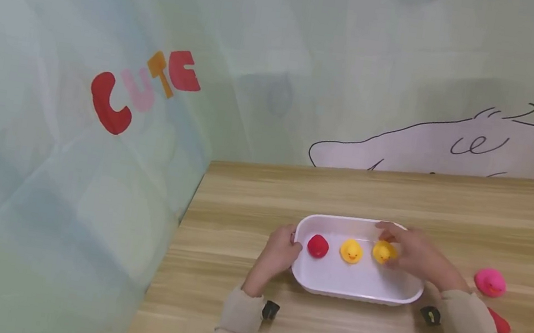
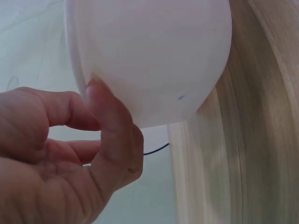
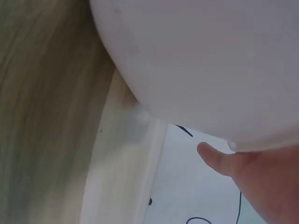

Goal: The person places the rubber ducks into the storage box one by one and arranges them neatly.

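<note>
A white plastic tub [image 1: 358, 284] stands on the wooden table. Its left rim is pinched by my left hand [image 1: 280, 251], and the left wrist view shows thumb and fingers at the tub's edge [image 2: 149, 60]. Inside, in a row, sit a red rounded toy [image 1: 318, 246], a yellow rubber duck [image 1: 351, 251] and a second yellow rubber duck [image 1: 383, 252] at the right. My right hand [image 1: 418, 256] reaches over the right rim and holds that right duck between thumb and fingers. The right wrist view shows only part of the hand [image 3: 266, 177] beside the tub wall; the duck is hidden there.
To the right of the tub lie a pink rubber duck [image 1: 490, 282] and a red toy [image 1: 500, 324], partly covered by the right sleeve. Small black pieces show by both wrists. A printed cloth backdrop [image 1: 279, 77] stands behind and left of the table.
</note>
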The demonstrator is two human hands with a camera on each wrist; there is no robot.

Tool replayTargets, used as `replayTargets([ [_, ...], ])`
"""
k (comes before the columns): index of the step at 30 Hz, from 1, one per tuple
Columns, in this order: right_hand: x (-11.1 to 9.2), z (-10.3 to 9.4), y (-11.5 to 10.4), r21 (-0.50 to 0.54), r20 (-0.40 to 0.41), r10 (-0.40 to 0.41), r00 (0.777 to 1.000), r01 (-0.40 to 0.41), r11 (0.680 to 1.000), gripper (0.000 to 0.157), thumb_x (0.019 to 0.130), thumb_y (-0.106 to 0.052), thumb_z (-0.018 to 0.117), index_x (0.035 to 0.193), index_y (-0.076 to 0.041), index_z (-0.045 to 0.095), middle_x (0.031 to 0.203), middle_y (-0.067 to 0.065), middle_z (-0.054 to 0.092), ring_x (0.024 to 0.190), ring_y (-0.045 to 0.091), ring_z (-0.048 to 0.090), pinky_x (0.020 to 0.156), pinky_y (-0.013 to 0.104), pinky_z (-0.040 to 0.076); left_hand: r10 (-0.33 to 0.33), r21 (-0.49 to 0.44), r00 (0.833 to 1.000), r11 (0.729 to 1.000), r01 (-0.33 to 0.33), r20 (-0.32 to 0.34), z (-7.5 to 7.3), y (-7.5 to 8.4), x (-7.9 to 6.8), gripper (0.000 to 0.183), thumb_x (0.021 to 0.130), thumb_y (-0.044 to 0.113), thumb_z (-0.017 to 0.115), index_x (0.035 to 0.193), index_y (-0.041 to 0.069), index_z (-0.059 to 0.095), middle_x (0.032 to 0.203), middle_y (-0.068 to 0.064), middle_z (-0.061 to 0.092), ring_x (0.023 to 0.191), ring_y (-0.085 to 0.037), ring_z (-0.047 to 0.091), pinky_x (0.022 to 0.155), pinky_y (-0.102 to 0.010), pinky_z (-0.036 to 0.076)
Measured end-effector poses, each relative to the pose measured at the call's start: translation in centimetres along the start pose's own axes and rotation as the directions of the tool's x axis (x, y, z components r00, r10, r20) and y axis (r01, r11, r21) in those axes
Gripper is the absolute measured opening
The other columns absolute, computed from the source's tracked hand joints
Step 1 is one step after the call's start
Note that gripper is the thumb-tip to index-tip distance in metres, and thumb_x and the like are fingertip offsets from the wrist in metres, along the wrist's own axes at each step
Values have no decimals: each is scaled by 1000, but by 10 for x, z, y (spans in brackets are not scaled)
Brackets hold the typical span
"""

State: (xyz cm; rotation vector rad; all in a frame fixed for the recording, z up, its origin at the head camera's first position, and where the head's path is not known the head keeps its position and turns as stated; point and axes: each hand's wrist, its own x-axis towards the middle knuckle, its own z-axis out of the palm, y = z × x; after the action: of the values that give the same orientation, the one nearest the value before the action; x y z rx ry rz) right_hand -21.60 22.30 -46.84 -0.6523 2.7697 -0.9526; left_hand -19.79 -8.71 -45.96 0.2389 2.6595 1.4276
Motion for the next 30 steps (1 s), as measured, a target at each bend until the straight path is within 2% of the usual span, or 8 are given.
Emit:
replayTargets([
  [4, -3, 3, 0, -52, -26, -18, 1000, 17, 999, 69, 75, 1, 83, 138, -2, 53, 112, 8, 70, 112, 39, 56, 108, 70, 26, 26, 16, 1000, 1000, -25, -14, 1, 0, 1, 32, 88, -7, 54, 118, -16, 62, 83, -18, 63, 61, -19, 61, 44, -26, 54],
  [6, -4, 2, 0, -67, -36, -26, 999, 24, 997, 67, 74, 2, 83, 135, -2, 54, 111, 8, 70, 111, 38, 58, 108, 70, 23, 34, 20, 999, 999, -34, -19, 2, 1, 1, 32, 88, -7, 54, 117, -16, 62, 81, -17, 62, 60, -18, 61, 43, -26, 53],
  [14, -6, -7, -1, -70, 12, -23, 1000, 24, 997, 63, 73, 2, 82, 131, 0, 57, 115, 12, 67, 102, 34, 63, 93, 58, 51, 2, 2, 1000, 1000, -2, -4, 7, 5, 0, 34, 90, -6, 55, 122, -15, 61, 85, -17, 63, 62, -19, 62, 44, -27, 55],
  [20, -13, -18, -5, -23, 39, 26, 999, -25, 999, 68, 76, -9, 85, 137, -1, 55, 121, 16, 67, 111, 40, 61, 93, 61, 53, -27, -2, 1000, 1000, 27, -14, 10, 4, -1, 34, 91, -5, 55, 124, -15, 60, 93, -21, 65, 68, -23, 64, 48, -29, 57],
  [26, -29, -34, -8, -1, -48, 0, 999, -1, 1000, 65, 81, -14, 84, 137, 1, 55, 125, 19, 64, 115, 41, 59, 91, 61, 54, -23, -3, 999, 1000, 23, -22, 9, 1, -1, 34, 91, -5, 55, 123, -15, 60, 89, -20, 65, 66, -23, 64, 47, -29, 57],
  [30, -40, -46, -3, -2, -95, 9, 995, -9, 1000, 66, 82, -16, 84, 138, 1, 54, 127, 20, 63, 116, 41, 59, 93, 61, 53, -44, -18, 999, 999, 44, -19, 7, 1, -1, 37, 93, -5, 55, 128, -15, 58, 92, -22, 66, 69, -28, 67, 48, -30, 58],
])
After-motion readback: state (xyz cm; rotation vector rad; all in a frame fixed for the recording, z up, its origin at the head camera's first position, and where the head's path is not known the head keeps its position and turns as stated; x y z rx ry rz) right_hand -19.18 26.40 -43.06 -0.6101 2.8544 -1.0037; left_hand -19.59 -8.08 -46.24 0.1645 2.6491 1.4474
